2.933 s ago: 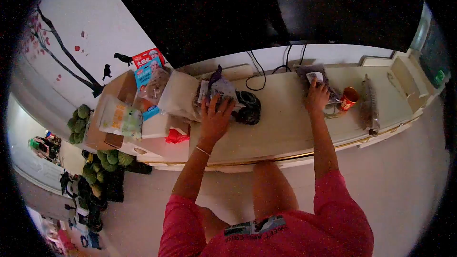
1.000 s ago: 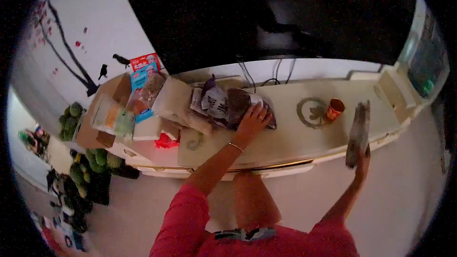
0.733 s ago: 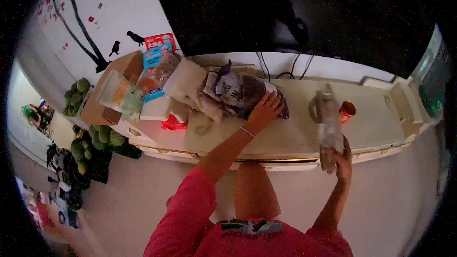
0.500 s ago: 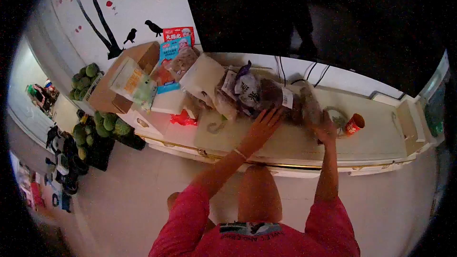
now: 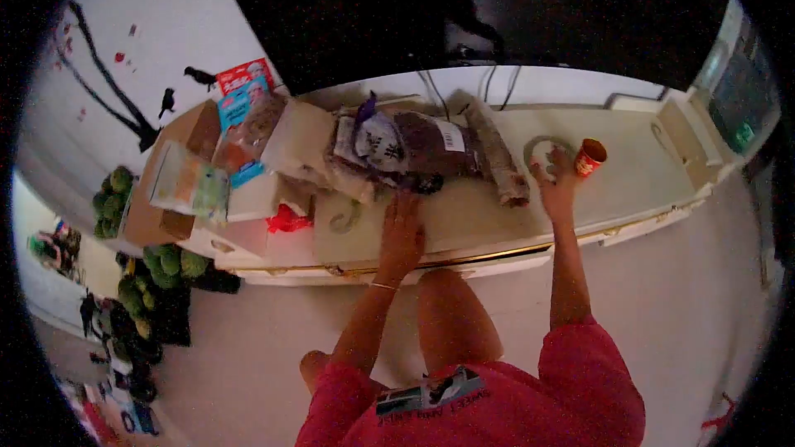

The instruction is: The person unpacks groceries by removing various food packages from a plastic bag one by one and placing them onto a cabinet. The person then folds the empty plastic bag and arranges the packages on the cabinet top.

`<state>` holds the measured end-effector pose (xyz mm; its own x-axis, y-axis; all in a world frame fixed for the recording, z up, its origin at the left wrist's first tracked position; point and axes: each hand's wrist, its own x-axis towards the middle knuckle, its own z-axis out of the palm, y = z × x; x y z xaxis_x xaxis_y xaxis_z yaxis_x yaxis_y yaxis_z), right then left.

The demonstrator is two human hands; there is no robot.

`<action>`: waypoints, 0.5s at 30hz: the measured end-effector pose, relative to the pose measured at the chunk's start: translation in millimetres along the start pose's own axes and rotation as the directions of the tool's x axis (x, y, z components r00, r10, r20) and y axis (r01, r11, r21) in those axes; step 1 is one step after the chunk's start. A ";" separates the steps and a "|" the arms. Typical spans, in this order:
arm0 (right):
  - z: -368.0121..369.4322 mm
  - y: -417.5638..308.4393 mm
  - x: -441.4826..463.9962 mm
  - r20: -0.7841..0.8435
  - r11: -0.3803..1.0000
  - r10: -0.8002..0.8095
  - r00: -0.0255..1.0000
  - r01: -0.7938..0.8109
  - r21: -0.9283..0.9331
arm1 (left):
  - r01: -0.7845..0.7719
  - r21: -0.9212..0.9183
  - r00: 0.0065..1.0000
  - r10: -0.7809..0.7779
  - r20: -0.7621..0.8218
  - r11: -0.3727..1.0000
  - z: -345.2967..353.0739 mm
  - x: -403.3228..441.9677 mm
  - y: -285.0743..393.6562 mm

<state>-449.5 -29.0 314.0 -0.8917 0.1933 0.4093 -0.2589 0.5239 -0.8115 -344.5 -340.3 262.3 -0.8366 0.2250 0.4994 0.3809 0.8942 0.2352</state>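
Observation:
My right hand (image 5: 555, 190) is over the cabinet top with its fingers apart, holding nothing. Its fingertips reach a pale grey ring shape (image 5: 530, 146), which may be an object or a surface pattern. Just right of them an orange-red paper cup (image 5: 589, 159) stands upright. My left hand (image 5: 402, 228) rests low at the front, fingers stretched towards a dark purple printed bag (image 5: 383, 147) and apparently touching its lower edge. A long brownish plastic-wrapped packet (image 5: 501, 161) lies between my hands. Beside it is a dark bag with a white barcode label (image 5: 451, 136).
Left on the cabinet (image 5: 472, 215) are a cream bag (image 5: 300, 136), a blue snack packet (image 5: 247, 108), a cardboard box (image 5: 153, 211) and red plastic (image 5: 290, 218). Green round fruit (image 5: 170, 265) lies on the floor. A dark screen (image 5: 356, 16) stands behind, with cables hanging down.
My right hand has left the long brownish packet, which now lies beside the dark bag, and is near the cup. My left hand has drawn down towards the cabinet's front. The view has shifted right.

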 end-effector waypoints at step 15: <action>28.4 112.1 93.8 -0.007 0.904 -0.190 0.982 0.178 0.388 | 0.129 -0.140 0.990 -0.136 -0.043 0.982 -2.5 0.6 6.8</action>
<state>-572.7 24.3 249.6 -0.8236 0.0955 0.5591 -0.5370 0.1864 -0.8228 -341.5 -335.0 266.2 -0.8632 0.0846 0.4978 0.3210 0.8529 0.4117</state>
